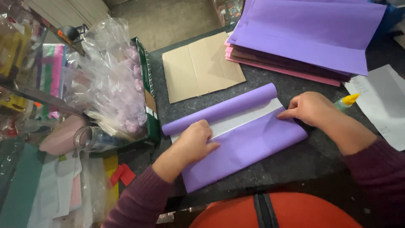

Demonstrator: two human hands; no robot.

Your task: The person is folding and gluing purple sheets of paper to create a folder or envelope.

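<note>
On the dark worktop point(291, 164), below the cardboard point(200, 67), we press both hands, left hand point(195, 142) and right hand point(310, 107), flat on the purple sheet point(244, 145), pinning its rolled edge so it cannot uncurl.

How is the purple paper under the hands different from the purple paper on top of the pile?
The purple sheet under the hands is partly rolled into a tube; the purple sheet on the pile lies flat with fold creases. The left hand and right hand press the rolled one; nobody touches the pile's. Both are the same purple.
</note>
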